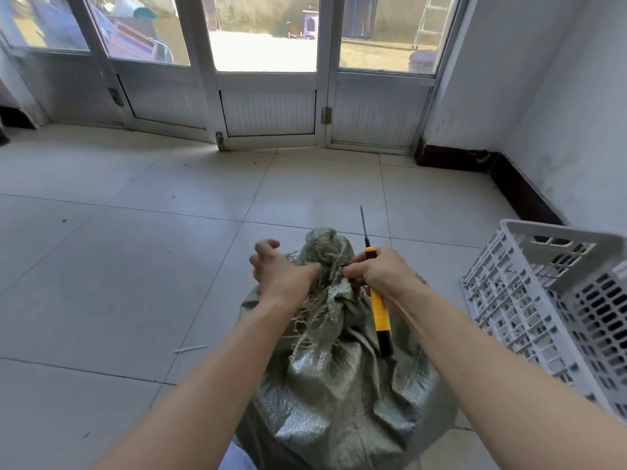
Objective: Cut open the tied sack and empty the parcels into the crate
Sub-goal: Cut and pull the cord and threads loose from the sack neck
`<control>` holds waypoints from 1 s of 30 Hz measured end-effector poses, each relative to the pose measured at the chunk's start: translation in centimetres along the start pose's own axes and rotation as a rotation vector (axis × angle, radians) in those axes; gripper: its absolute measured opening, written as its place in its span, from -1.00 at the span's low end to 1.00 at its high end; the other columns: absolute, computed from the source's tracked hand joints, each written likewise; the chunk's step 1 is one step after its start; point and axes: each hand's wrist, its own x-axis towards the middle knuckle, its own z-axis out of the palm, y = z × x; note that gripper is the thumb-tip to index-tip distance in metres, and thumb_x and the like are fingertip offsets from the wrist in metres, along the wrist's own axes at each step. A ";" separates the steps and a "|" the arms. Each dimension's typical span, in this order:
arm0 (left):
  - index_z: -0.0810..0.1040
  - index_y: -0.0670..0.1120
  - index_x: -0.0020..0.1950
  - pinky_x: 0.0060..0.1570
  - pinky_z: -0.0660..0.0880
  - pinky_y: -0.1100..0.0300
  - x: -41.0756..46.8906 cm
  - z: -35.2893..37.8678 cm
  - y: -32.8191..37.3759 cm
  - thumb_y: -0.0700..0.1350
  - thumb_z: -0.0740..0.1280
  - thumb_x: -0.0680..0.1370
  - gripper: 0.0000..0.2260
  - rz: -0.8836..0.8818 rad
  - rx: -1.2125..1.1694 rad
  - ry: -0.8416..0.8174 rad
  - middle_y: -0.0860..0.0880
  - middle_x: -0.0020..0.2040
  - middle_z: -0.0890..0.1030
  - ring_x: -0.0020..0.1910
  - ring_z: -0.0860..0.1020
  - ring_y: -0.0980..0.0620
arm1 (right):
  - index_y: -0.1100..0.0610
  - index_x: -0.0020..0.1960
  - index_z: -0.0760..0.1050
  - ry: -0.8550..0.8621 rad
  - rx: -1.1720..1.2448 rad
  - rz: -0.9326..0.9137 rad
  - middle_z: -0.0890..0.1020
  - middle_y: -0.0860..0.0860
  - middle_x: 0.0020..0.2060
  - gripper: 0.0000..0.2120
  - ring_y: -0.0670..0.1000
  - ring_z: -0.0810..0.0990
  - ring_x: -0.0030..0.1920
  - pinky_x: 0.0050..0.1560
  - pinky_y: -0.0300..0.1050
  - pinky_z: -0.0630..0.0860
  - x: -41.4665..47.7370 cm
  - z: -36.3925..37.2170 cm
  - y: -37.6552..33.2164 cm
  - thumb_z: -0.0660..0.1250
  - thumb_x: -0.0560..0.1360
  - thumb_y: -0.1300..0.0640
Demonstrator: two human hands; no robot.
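Now, bulging sack (pixel 339 385), left fingers (pixel 266 247) tight round its neck, right fingers (pixel 353 271) round the knife (pixel 380 313); crate (pixel 559 232) beside.

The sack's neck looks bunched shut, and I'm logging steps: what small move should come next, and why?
Probably bring the blade down to the bunched neck, cutting away from the left hand, which grips it. The right hand holds the knife with its blade pointing away, clear of the sack.

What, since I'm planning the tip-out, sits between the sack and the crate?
Nothing visible: only bare floor lies between the sack and the crate to its right. The sack's neck is bunched in the left hand and right hand, which also holds the utility knife.
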 end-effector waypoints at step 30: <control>0.50 -0.22 -0.19 -0.42 0.56 0.15 -1.0 0.1 1.0 -0.30 0.30 0.55 -0.88 -0.250 -0.608 -0.431 -0.16 -0.33 0.57 -0.43 0.57 -0.05 | 0.16 -0.11 0.51 -0.144 0.041 -0.038 0.59 0.10 -0.23 -0.78 -0.01 0.58 -0.32 -0.46 -0.25 0.48 -0.6 0.0 -0.3 0.41 0.38 0.44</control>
